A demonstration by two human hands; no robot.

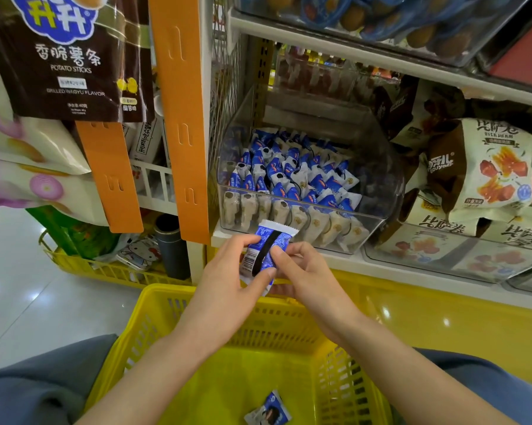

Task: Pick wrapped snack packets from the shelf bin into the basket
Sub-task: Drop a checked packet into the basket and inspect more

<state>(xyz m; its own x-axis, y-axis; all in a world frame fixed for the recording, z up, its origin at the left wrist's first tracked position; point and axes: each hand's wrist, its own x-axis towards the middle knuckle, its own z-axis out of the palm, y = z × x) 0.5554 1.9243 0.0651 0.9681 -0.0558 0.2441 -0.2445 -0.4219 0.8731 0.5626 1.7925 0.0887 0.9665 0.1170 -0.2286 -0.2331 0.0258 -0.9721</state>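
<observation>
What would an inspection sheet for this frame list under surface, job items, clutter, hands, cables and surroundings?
Surface: white shelf carries the clear bin.
Job's things: bin well stocked with blue-and-white packets; held packet over the far rim of the yellow basket; loose packet on the basket floor.
Clutter: dark flask and second basket, lower left.
Hands: left hand and right hand both pinch the held packet.
Cables: nothing seen.
Surroundings: hanging potato sticks bag, orange strip, snack bags at right.
</observation>
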